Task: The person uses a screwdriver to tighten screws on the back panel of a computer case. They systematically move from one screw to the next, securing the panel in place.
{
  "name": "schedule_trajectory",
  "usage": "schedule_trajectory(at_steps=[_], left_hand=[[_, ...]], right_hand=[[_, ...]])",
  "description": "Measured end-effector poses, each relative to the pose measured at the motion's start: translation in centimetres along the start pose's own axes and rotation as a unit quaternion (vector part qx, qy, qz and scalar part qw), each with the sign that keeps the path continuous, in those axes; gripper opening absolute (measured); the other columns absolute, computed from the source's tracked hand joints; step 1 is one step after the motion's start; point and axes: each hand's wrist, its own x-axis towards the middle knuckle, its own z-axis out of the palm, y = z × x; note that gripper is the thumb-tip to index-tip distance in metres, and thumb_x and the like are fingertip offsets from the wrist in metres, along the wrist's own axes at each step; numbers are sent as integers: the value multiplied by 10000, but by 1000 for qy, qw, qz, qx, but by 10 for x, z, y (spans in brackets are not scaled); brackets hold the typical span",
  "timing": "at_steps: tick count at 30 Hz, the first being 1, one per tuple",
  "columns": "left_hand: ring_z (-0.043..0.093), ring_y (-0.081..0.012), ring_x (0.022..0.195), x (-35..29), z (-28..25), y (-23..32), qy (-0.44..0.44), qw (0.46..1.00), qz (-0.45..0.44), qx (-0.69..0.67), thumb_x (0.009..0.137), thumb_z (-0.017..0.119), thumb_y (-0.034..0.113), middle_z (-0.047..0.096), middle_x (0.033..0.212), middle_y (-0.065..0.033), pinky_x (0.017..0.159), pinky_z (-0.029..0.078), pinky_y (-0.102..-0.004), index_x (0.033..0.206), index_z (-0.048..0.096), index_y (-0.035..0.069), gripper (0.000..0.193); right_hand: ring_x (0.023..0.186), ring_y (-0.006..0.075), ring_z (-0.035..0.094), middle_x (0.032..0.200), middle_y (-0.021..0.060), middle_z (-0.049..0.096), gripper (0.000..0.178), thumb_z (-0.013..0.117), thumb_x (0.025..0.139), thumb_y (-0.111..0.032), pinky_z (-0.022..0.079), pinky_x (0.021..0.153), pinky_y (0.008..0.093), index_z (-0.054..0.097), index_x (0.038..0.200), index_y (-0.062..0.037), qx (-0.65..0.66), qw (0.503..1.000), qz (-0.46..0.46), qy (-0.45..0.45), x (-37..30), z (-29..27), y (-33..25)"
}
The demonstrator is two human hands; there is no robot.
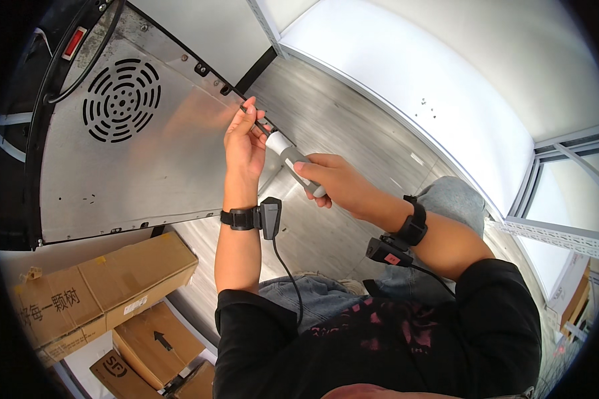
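My right hand [326, 176] is wrapped round the grey and white handle of an electric screwdriver [291, 158], tilted with its nose toward the upper left. A thin dark bit [264, 128] runs from the nose to my left hand [245, 139], whose thumb and fingers are pinched about its far end. Whether a screw sits at that tip is too small to tell. Both hands are at the right edge of a large bare metal panel [146, 176], with round vent slots and small holes along its rim.
A black cable [93, 73] and a red switch [74, 43] are at the panel's upper left. Cardboard boxes [106, 286] are stacked at lower left. On the right stands a white shelf [406, 73] with several tiny dark bits on it. Grey wood-look floor [313, 100] lies between.
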Motion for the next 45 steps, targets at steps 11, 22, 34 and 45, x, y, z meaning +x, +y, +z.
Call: schedule_trajectory(at_steps=[11,22,34,45], left_hand=[[551,-101,649,0,-1,-7,-18,999,29,-10,908,553,138,617,813,-37,599,466,-227,1135,539,43,246],[541,-133,621,-1,6,-9,-23,999,33,-23,917,509,119,615,796,-59,580,452,-240,1153,515,39,249],[564,-140,665,-11,22,-13,-93,995,-7,-27,954,430,194,612,805,-64,586,470,-245,1136,531,11,278],[582,-127,729,22,157,-88,-227,967,-86,72,963,461,294,626,816,-39,653,468,-259,957,556,58,255]], right_hand=[[462,65,446,623,8,527,321,534,883,-383,352,430,204,557,877,-63,-13,1000,1,-1,-3,-1,-3],[459,63,438,613,1,518,306,533,875,-379,336,428,203,563,869,-74,-12,1000,0,2,-2,-7,-1],[420,75,444,566,19,523,295,547,863,-356,325,387,219,574,867,-62,-108,994,-3,24,-16,-31,-34],[392,60,449,626,61,602,293,517,848,-253,319,340,175,618,939,7,-249,949,-113,156,-86,-205,-111]])
